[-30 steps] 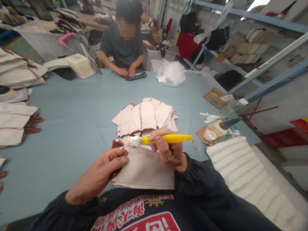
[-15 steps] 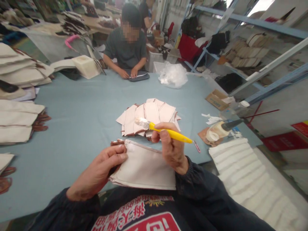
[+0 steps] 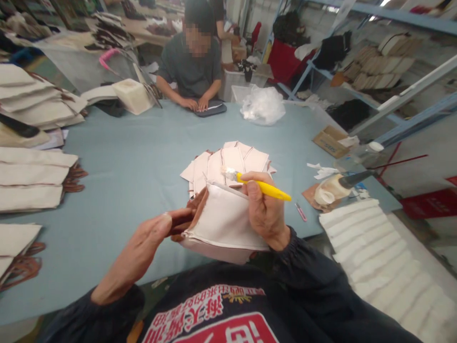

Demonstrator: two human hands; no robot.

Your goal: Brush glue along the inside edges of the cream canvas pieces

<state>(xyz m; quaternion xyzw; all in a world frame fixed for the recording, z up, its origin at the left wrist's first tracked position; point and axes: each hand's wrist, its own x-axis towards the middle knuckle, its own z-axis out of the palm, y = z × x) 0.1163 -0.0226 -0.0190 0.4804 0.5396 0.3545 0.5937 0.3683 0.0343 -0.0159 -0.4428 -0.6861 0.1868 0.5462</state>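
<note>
My right hand is closed around the yellow handle of a brush, whose pale bristles point left. The same hand rests against the top right edge of a cream fabric piece with brown backing, a stack or pouch-like item tilted above my lap. My left hand lies at the piece's left side, fingers stretched out against the brown straps; its fingertips are partly hidden there. Just beyond, a fanned pile of similar cream pieces lies on the table.
Stacks of cream pieces line the left side. On the right are a glue-smeared container, a small pink tool, a cardboard box and padded white strips. A co-worker works across the table beside a plastic bag.
The cream piece has tipped up, showing its brown side. My left hand has shifted from gripping its top left corner to the brown straps. The brush stays in my right hand.
</note>
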